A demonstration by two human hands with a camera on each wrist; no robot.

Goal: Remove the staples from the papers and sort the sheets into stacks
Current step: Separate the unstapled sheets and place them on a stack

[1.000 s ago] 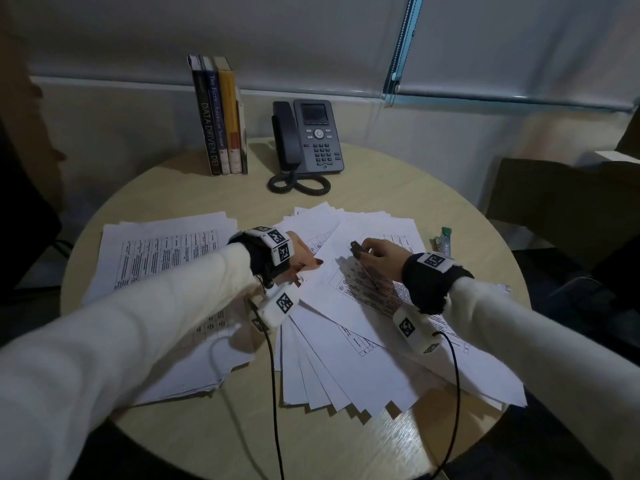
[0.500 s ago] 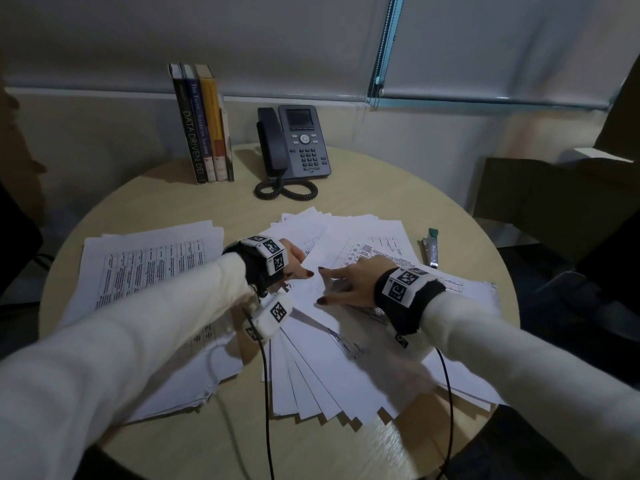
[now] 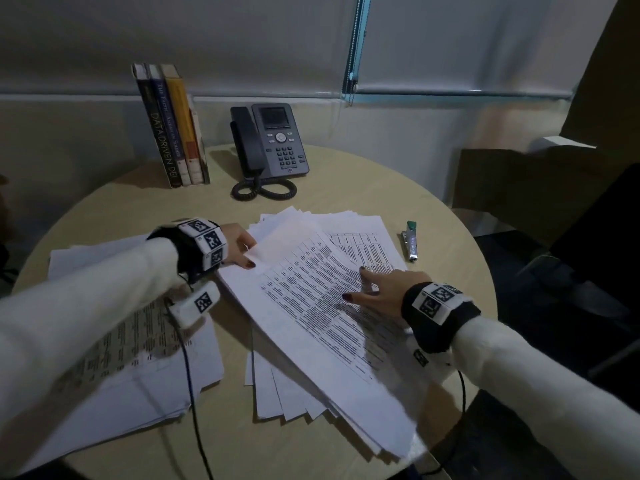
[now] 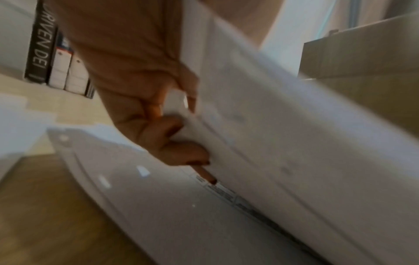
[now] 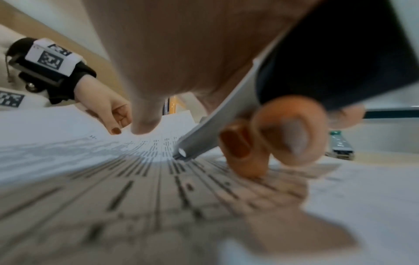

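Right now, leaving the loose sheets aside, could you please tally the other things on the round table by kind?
Books, upright at the back: 4
Desk phone: 1
Stapler-like metal tool with a green end: 1
Hands on the papers, left hand and right hand: 2
Total: 8

Top sheet lifts at its far corner; right hand slides down the page.

The left hand (image 3: 239,247), earlier resting beside the fanned papers (image 3: 311,358), now pinches the far corner of the top printed sheet (image 3: 311,289) and raises it off the pile. The right hand (image 3: 377,292), a second ago at the sheet's upper edge with a small dark object at its fingers, now lies lower on the printed table, fingers (image 3: 363,278) spread, a grey tool (image 5: 217,129) under the palm.
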